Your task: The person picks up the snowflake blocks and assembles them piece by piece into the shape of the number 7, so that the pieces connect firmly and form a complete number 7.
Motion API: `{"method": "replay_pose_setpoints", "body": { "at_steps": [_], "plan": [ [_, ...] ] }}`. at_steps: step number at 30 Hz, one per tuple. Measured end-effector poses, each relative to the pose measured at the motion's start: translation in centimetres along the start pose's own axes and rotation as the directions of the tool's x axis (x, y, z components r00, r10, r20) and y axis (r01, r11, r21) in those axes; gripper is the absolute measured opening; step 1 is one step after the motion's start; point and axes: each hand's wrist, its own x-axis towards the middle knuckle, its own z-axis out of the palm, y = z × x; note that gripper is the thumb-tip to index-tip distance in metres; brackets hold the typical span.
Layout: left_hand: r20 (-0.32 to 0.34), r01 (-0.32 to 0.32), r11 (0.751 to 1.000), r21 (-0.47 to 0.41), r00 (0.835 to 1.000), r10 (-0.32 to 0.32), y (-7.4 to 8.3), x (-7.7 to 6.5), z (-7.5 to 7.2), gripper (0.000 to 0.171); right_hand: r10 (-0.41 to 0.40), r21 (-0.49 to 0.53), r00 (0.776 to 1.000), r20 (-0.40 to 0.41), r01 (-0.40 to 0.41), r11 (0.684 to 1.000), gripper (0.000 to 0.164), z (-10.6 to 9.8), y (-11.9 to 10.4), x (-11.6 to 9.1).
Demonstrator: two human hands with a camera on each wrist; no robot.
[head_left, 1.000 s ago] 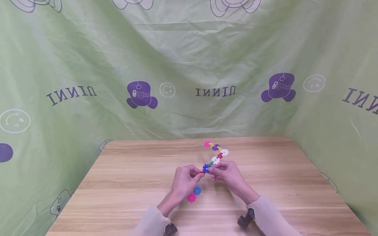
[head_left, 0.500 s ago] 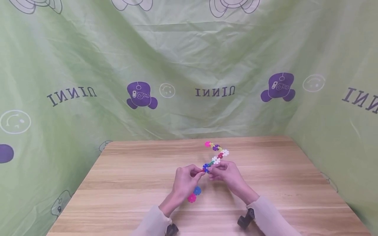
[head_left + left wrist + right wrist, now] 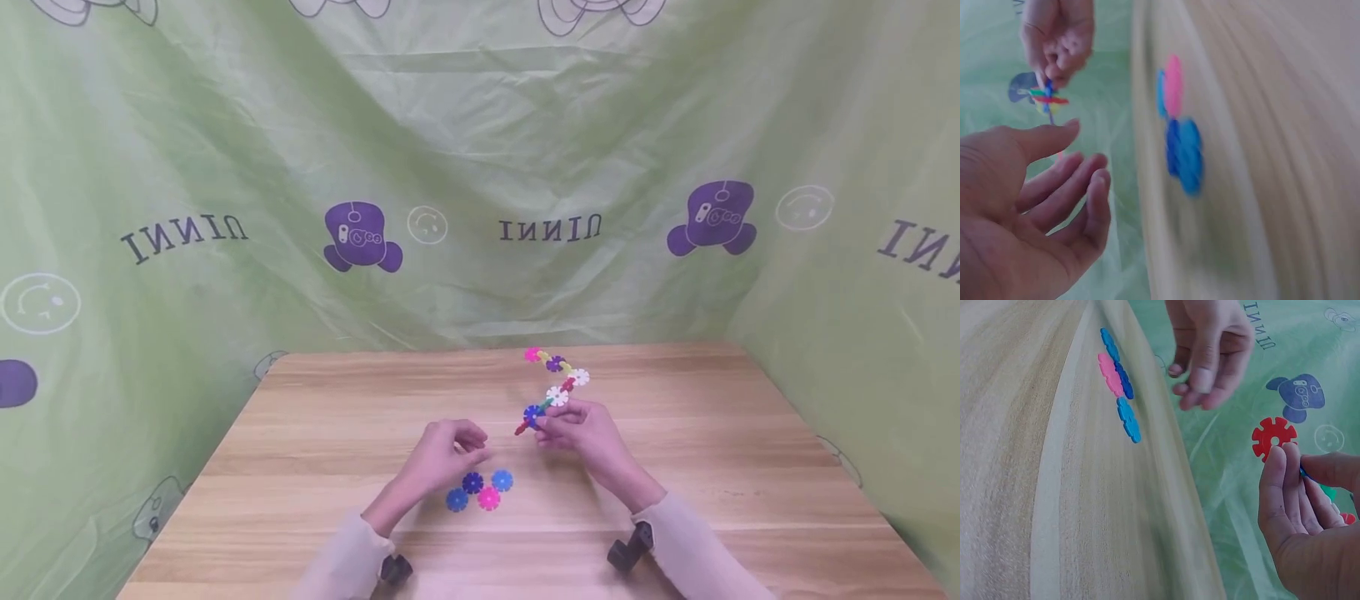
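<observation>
My right hand [image 3: 591, 432] pinches the dark blue disc [image 3: 532, 415] of a chain of notched plastic snowflake discs. The chain rises away above the table, through white discs [image 3: 557, 396] to a pink disc [image 3: 533, 354] at its far end. A red disc [image 3: 1274, 437] forms the near end, edge-on in the head view. Apart from the chain, my left hand [image 3: 442, 454] holds nothing, its fingers loosely bent. Beneath it lie loose discs: a dark blue one [image 3: 472, 482], a pink one [image 3: 489, 498] and two light blue ones, left [image 3: 457, 500] and right [image 3: 502, 480].
The wooden tabletop [image 3: 337, 433] extends around both hands. A green printed curtain [image 3: 480, 292] hangs behind it and at both sides. Black wrist cameras sit under the left sleeve [image 3: 345, 554] and the right sleeve [image 3: 697, 546].
My left hand has let go of the red disc and moved left, uncovering two loose blue discs. My right hand still holds the chain, now slightly higher and farther right.
</observation>
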Motion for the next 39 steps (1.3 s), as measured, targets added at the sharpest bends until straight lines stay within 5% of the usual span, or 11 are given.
{"method": "replay_pose_setpoints", "body": {
  "at_steps": [6, 12, 30, 39],
  "plan": [
    [0.13, 0.026, 0.998, 0.062, 0.991, -0.034, -1.9, -0.8, -0.6, 0.02, 0.015, 0.01, 1.0, -0.005, -0.015, 1.0, 0.03, 0.0, -0.4, -0.1],
    [0.173, 0.03, 0.998, 0.059, 0.984, -0.039, -3.0, -1.3, -0.4, 0.029, 0.029, 0.003, 1.0, -0.013, -0.029, 1.0, 0.028, -0.1, 0.0, 0.0],
    [0.167, 0.041, 0.998, 0.055, 0.985, -0.05, -3.4, -1.4, -0.1, 0.022, 0.024, -0.006, 1.0, -0.003, -0.024, 1.0, 0.03, 0.0, 0.0, -0.1],
    [0.182, 0.046, 0.999, -0.024, 0.982, -0.041, -2.9, -1.3, 0.1, 0.017, 0.02, -0.008, 1.0, 0.008, -0.02, 1.0, 0.029, 0.1, 0.2, -0.1]
  ]
}}
